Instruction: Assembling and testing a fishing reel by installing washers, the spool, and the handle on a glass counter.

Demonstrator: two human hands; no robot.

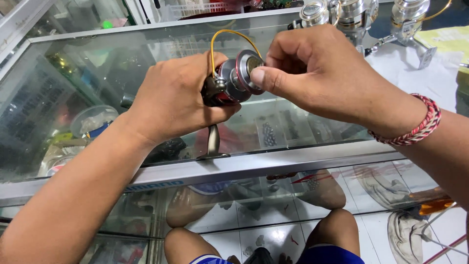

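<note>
My left hand (172, 100) grips the body of a spinning fishing reel (229, 83) held above a glass display counter (254, 164). The reel is silver and red with a yellow bail wire arching over it, and its foot hangs down toward the counter's metal edge. My right hand (312, 73), with a red and white braided bracelet on the wrist, pinches the round knob on the front of the reel's spool between thumb and fingers.
Several more silver reels (351, 12) stand on the counter at the back right, beside white paper (420, 78). Small tackle items lie on shelves under the glass. Below, my knees and a tiled floor show; an orange-handled tool (432, 203) lies at right.
</note>
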